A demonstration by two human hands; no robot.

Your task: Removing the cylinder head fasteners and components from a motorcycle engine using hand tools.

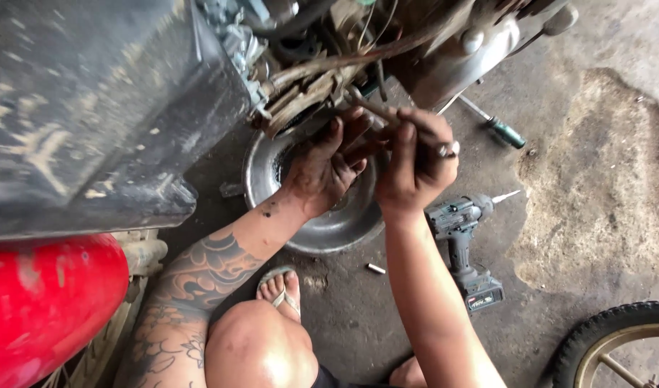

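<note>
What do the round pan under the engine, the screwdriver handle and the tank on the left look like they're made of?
The round pan looks like bare metal, steel or aluminium: silvery and shiny, with dark oily residue inside. The screwdriver handle seems plastic or rubber: solid green, matte. The tank appears to be painted metal, though plastic is possible: glossy red with soft highlights.

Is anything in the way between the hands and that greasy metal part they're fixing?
No. The left hand is already on the greasy engine part, and the right hand holds a thin tool against it.
</note>
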